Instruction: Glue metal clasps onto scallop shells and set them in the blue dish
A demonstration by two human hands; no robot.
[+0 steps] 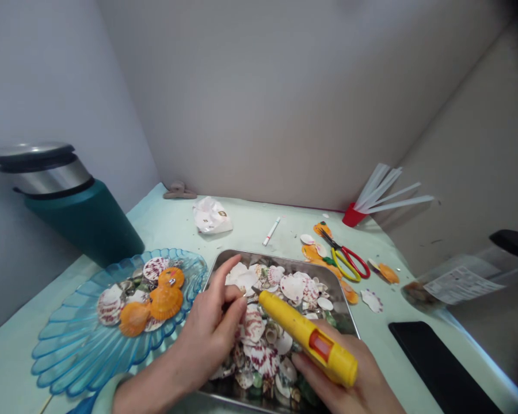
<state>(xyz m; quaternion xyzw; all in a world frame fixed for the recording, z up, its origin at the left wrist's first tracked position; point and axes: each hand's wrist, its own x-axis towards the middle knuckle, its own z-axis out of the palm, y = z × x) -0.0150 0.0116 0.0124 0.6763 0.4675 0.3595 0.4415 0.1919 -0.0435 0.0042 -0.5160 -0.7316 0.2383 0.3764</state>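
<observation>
My right hand (349, 368) is wrapped round a yellow hot glue gun (300, 328), its dark nozzle aimed left at my other hand. Thumb and index finger of my left hand (216, 319) come together just short of the nozzle, pinching something tiny and pale that I cannot make out. Both hands hover over a metal tray (350, 315) filled with seashells (263, 356), mostly white and purple-streaked scallops with small snail shells and green stones among them. The hands and glue gun hide part of the shells.
To the left is a blue shell-shaped dish (75, 351) with orange scallops (166, 302), beside a teal bottle (82, 224). Scissors (347, 259), a red cup of glue sticks (354, 215), a white marker (271, 231), a crumpled plastic bag (211, 215) and a black phone (440, 368) lie around.
</observation>
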